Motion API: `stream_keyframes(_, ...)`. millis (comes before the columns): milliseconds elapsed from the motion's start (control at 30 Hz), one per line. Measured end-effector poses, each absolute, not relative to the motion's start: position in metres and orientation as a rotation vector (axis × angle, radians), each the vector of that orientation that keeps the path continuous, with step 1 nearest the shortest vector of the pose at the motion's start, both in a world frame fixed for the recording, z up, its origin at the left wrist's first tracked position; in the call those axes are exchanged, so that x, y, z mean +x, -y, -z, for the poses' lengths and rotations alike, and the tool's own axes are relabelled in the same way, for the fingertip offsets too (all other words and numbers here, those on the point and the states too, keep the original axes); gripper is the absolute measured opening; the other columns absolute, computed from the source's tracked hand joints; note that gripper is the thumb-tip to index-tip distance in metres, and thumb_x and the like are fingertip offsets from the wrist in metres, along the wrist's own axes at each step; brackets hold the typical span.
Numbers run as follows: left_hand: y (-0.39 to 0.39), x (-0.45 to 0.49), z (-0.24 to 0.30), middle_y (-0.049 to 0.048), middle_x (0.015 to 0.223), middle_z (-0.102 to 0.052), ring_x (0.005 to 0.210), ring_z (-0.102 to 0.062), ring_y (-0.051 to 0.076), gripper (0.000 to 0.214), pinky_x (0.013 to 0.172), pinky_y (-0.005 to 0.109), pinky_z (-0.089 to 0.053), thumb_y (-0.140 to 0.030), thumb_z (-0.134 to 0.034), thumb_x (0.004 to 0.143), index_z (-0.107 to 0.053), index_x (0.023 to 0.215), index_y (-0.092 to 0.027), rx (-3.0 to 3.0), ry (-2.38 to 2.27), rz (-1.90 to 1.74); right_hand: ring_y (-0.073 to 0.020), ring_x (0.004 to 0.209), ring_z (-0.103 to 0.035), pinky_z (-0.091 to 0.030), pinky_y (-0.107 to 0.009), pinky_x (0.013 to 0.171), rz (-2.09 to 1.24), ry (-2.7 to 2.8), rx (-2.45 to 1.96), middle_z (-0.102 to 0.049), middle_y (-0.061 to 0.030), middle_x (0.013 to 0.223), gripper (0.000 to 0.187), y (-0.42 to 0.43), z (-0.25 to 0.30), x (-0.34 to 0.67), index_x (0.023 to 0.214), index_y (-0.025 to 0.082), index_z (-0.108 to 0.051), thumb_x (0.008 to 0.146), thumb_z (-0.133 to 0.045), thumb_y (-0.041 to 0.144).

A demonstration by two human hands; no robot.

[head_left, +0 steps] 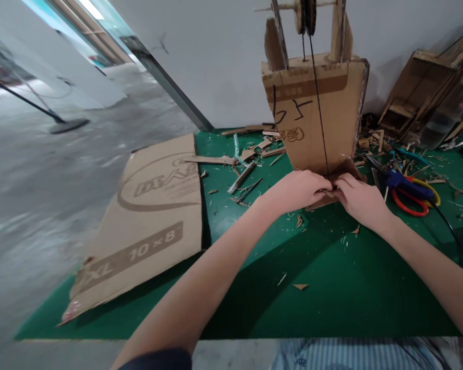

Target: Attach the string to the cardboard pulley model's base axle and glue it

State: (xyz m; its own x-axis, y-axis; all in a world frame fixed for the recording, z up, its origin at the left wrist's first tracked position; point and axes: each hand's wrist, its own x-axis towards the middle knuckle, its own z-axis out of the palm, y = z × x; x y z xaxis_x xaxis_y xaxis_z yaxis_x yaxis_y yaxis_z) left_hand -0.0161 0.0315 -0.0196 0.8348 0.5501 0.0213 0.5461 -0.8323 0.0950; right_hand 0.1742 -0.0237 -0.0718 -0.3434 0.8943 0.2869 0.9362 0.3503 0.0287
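In front of me stands a cardboard structure (337, 108) with handwriting on its face and a cardboard pulley wheel (305, 15) on a wooden axle at its top. A dark string (319, 103) runs from the wheel down to a small cardboard piece (318, 204) at the structure's foot. My left hand (303, 189) and my right hand (360, 199) meet there, fingers closed in pinches on that cardboard piece, close to the string's lower end. The fingertips partly hide the string's end, and whether they also pinch it is not visible.
Left on the green table (332, 308) lies a big cardboard sheet (158, 205). Cardboard scraps and a cutter-like tool (242, 177) lie left of the structure. Red-handled scissors (411, 205) and a blue tool (405, 184) lie right. Another cardboard build (420, 87) leans behind.
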Motion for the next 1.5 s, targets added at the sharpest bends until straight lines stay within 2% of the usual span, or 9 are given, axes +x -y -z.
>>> stream_keyframes(100, -0.031, -0.016, 0.020, 0.0021, 0.091, -0.073, 0.079, -0.065, 0.015, 0.024, 0.064, 0.026, -0.042, -0.015, -0.048, 0.088, -0.071, 0.092, -0.021, 2.934, -0.898, -0.058, -0.0167, 0.079, -0.060, -0.020, -0.028, 0.046, 0.247, 2.386, -1.663, -0.062, -0.0070, 0.117, 0.026, 0.023, 0.072, 0.174, 0.115, 0.021, -0.057, 0.099, -0.041, 0.034)
stream_keyframes(200, -0.029, -0.017, 0.021, 0.0017, 0.095, -0.073, 0.083, -0.066, 0.015, 0.026, 0.067, 0.026, -0.044, -0.015, -0.047, 0.089, -0.071, 0.097, -0.022, 2.923, -0.900, -0.072, -0.0158, 0.078, -0.059, -0.020, -0.028, 0.047, 0.220, 2.386, -1.689, -0.063, -0.0054, 0.113, 0.025, 0.021, 0.071, 0.173, 0.109, 0.022, -0.059, 0.100, -0.037, 0.029)
stream_keyframes(367, -0.027, -0.018, 0.020, 0.0031, 0.094, -0.073, 0.082, -0.066, 0.015, 0.027, 0.067, 0.025, -0.045, -0.017, -0.046, 0.092, -0.072, 0.096, -0.021, 2.956, -0.883, -0.069, -0.0154, 0.083, -0.061, -0.021, -0.028, 0.048, 0.229, 2.362, -1.647, -0.066, -0.0018, 0.107, 0.026, 0.020, 0.072, 0.174, 0.102, 0.023, -0.062, 0.102, -0.037, 0.031)
stream_keyframes(800, -0.027, -0.022, 0.023, 0.0030, 0.094, -0.074, 0.082, -0.067, 0.015, 0.028, 0.071, 0.025, -0.047, -0.023, -0.045, 0.094, -0.073, 0.099, -0.023, 2.958, -0.884, -0.086, -0.0137, 0.082, -0.062, -0.022, -0.028, 0.048, 0.266, 2.322, -1.605, -0.068, -0.0008, 0.103, 0.031, 0.021, 0.075, 0.174, 0.097, 0.022, -0.064, 0.103, -0.035, 0.031)
stream_keyframes(1033, -0.026, -0.022, 0.020, 0.0029, 0.095, -0.074, 0.080, -0.067, 0.014, 0.028, 0.066, 0.024, -0.046, -0.021, -0.044, 0.094, -0.072, 0.096, -0.022, 3.008, -0.898, -0.018, -0.0148, 0.082, -0.061, -0.024, -0.028, 0.047, 0.233, 2.333, -1.634, -0.061, -0.0060, 0.123, 0.025, 0.022, 0.074, 0.174, 0.115, 0.021, -0.059, 0.098, -0.043, 0.030)
stream_keyframes(1233, -0.026, -0.023, 0.021, 0.0034, 0.091, -0.073, 0.079, -0.066, 0.015, 0.028, 0.069, 0.025, -0.047, -0.024, -0.044, 0.095, -0.072, 0.094, -0.022, 2.972, -0.876, -0.078, -0.0138, 0.082, -0.061, -0.023, -0.029, 0.048, 0.262, 2.325, -1.631, -0.066, -0.0018, 0.111, 0.026, 0.020, 0.076, 0.173, 0.106, 0.023, -0.062, 0.102, -0.038, 0.033)
stream_keyframes(1500, -0.019, -0.019, 0.009, 0.0033, 0.098, -0.074, 0.084, -0.068, 0.018, 0.026, 0.064, 0.026, -0.044, -0.022, -0.046, 0.095, -0.072, 0.098, -0.021, 3.013, -0.952, 0.127, -0.0137, 0.083, -0.063, -0.023, -0.029, 0.048, 0.313, 2.308, -1.594, -0.068, -0.0020, 0.108, 0.031, 0.022, 0.077, 0.173, 0.104, 0.021, -0.064, 0.103, -0.035, 0.032)
